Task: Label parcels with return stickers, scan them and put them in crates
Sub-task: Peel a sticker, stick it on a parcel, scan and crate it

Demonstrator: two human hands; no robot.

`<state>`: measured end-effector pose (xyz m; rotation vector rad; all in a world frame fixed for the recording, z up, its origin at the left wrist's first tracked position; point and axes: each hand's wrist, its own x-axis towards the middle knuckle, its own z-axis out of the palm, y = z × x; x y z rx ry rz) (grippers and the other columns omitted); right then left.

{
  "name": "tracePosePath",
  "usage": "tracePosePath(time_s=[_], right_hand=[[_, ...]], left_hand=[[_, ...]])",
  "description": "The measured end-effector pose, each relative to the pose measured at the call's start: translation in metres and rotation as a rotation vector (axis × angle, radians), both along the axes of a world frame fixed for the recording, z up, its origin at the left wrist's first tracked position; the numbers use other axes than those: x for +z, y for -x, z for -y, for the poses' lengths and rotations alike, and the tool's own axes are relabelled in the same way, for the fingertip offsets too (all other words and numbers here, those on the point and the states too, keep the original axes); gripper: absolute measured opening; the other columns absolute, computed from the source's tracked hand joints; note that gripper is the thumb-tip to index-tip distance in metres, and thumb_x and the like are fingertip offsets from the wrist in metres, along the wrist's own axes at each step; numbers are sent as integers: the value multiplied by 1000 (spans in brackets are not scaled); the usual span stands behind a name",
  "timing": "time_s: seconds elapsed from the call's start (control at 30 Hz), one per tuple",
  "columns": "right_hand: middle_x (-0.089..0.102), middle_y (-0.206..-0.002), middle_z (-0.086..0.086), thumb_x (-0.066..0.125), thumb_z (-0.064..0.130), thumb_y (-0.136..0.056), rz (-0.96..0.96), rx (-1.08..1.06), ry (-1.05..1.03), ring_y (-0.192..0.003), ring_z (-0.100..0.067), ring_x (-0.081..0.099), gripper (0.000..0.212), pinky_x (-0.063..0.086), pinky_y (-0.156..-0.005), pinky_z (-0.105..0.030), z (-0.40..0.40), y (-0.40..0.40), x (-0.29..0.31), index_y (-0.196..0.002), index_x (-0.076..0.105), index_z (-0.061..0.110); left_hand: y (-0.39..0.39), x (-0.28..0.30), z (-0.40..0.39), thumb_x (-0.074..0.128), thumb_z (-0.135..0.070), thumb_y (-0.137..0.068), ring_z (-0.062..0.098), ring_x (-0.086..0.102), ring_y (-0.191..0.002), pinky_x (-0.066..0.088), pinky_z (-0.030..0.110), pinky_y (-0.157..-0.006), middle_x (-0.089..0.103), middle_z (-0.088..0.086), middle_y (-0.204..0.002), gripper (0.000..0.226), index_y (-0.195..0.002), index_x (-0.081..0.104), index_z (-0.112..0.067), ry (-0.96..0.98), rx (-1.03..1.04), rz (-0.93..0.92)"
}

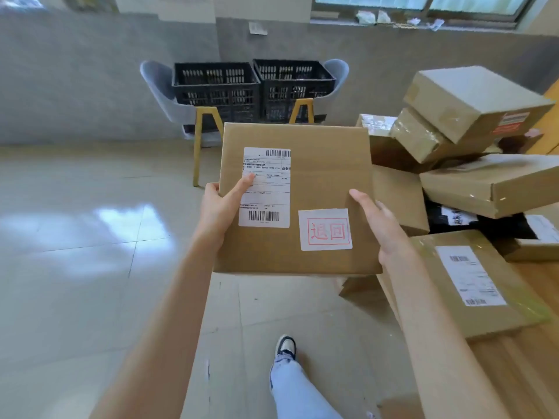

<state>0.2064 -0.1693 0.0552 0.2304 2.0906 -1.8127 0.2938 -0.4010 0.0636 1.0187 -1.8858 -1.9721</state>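
I grip the parcel (302, 189) with left hand (219, 210) and right hand (379, 225) clamped on opposite edges, label-up, return sticker (325, 229) visible, facing the crates (254, 86) for carrying.

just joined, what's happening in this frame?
A person holds a cardboard parcel in both hands, left hand and right hand gripping its sides. It already carries a shipping label and a red-printed return sticker. Two black crates sit on chairs ahead; more parcels are piled at right.
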Motion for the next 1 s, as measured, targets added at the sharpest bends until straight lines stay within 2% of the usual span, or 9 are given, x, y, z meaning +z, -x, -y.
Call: tracePosePath(time_s=[0.1, 0.2, 0.27, 0.3, 0.4, 0.53, 0.73, 0.9, 1.0], right_hand=[[48, -142, 4, 69, 74, -61, 18, 78, -1, -130, -19, 45, 103, 31, -112, -44, 36, 21, -1, -144, 37, 23], [56, -132, 6, 70, 72, -58, 37, 138, 30, -120, -16, 53, 100, 36, -109, -40, 73, 54, -4, -139, 44, 19], [59, -131, 2, 72, 77, -45, 27, 145, 9, -121, -20, 55, 113, 38, -108, -43, 93, 74, -6, -140, 45, 22], [59, -131, 1, 72, 78, -45, 30, 159, 10, -122, -21, 54, 112, 38, -108, -45, 107, 90, -9, -140, 46, 23], [63, -125, 1, 69, 68, -66, 44, 195, 38, -118, -22, 56, 86, 40, -106, -45, 147, 140, -9, -136, 50, 21], [61, -128, -1, 69, 74, -51, 39, 244, 24, -119, -24, 55, 104, 40, -106, -46, 204, 206, -1, -138, 46, 22], [66, -113, 0, 65, 58, -80, 15, 275, 38, -106, -22, 62, 69, 46, -99, -46, 282, 283, 5, -134, 47, 20], [65, -114, -1, 62, 57, -83, 23, 281, 34, -106, -22, 61, 67, 46, -98, -45, 344, 332, 2, -135, 45, 19], [68, -107, 0, 64, 54, -83, 27, 277, 31, -99, -21, 64, 62, 50, -90, -42, 384, 358, -2, -131, 48, 19]], left_hand=[[10, -5, 29, 72, -48, -80, 19, 65, -101, 54, 36, -83, 63, 5, -117, 65, -124, 44, -10, -19, 58, -10], [33, -9, 61, 71, -49, -80, 18, 65, -102, 54, 36, -85, 63, 4, -119, 72, -132, 41, -8, -17, 106, 4], [48, -11, 78, 70, -48, -81, 16, 65, -96, 54, 33, -77, 64, 3, -114, 67, -128, 43, -9, -25, 114, 7], [61, -11, 89, 70, -48, -82, 14, 65, -92, 53, 30, -70, 64, 2, -111, 63, -125, 44, -9, -30, 118, 6], [101, -7, 124, 70, -49, -81, 12, 65, -90, 52, 29, -66, 64, 1, -107, 60, -120, 46, -11, -17, 148, 21], [156, -1, 179, 73, -55, -76, 16, 68, -94, 56, 35, -78, 67, 2, -108, 69, -121, 49, -10, -1, 184, 33], [221, 3, 247, 72, -53, -77, 16, 67, -95, 55, 39, -86, 67, 1, -109, 68, -124, 47, -10, 9, 242, 15], [270, -3, 310, 76, -56, -70, 17, 69, -94, 57, 42, -85, 69, 2, -108, 71, -120, 51, -12, 6, 265, 6], [301, -8, 351, 76, -66, -49, 18, 69, -95, 56, 44, -86, 69, 0, -107, 89, -118, 52, -15, 3, 260, 11]])
